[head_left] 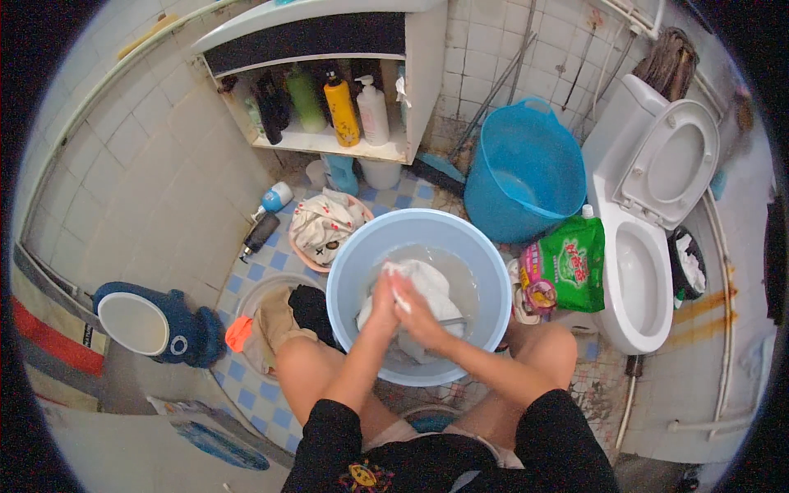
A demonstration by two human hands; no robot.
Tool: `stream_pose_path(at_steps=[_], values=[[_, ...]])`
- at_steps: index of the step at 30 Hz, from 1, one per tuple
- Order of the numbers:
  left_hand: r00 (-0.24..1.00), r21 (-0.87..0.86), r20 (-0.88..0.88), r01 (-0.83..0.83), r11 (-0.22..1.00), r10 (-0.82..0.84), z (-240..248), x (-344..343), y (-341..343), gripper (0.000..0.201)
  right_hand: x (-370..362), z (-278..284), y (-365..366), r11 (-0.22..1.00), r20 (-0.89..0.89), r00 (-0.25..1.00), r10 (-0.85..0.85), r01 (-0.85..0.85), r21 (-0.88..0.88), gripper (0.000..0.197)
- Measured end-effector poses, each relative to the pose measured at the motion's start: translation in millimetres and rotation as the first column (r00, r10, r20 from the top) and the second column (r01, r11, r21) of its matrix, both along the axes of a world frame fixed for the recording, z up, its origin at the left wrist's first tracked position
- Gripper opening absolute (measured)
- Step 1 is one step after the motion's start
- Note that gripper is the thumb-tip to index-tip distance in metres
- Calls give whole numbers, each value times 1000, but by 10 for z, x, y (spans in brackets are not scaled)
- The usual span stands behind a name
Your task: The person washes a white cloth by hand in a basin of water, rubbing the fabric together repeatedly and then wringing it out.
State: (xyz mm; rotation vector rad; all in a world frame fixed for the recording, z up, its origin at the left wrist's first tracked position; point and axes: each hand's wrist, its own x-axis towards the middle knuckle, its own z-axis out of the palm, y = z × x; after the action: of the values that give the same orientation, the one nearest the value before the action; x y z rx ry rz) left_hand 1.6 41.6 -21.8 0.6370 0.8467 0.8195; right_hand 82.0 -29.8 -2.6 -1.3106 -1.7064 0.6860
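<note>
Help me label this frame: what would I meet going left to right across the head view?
Orange cloth, tan cloth, light blue basin, green pouch, white toilet.

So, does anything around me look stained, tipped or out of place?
Yes: orange-brown stains streak the pale wall beside the toilet, standing out like rust. A black pump bottle also appears tipped over on the floor.
</note>
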Motion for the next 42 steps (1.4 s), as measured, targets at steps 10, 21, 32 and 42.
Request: stream_pose_path(at_steps=[10, 21, 32, 42], values=[[993, 79, -59, 104, 991, -99, 474, -115, -175, 37, 1082, 394, 381, 850, -709, 619, -338, -124, -512, 33], [783, 597, -585, 241, 765, 210, 560, -25, -87, 35, 690, 213, 295, 950, -226, 938, -261, 209, -231, 35], [984, 264, -172, 1, 965, 46, 440, 276, -440, 36, 487, 31, 277, 967, -356, 899, -255, 225, -123, 45], [999, 127, 38, -25, 992, 20, 267, 204, -428, 29, 596, -22, 283, 961, -84, 968, -236, 220, -169, 52]])
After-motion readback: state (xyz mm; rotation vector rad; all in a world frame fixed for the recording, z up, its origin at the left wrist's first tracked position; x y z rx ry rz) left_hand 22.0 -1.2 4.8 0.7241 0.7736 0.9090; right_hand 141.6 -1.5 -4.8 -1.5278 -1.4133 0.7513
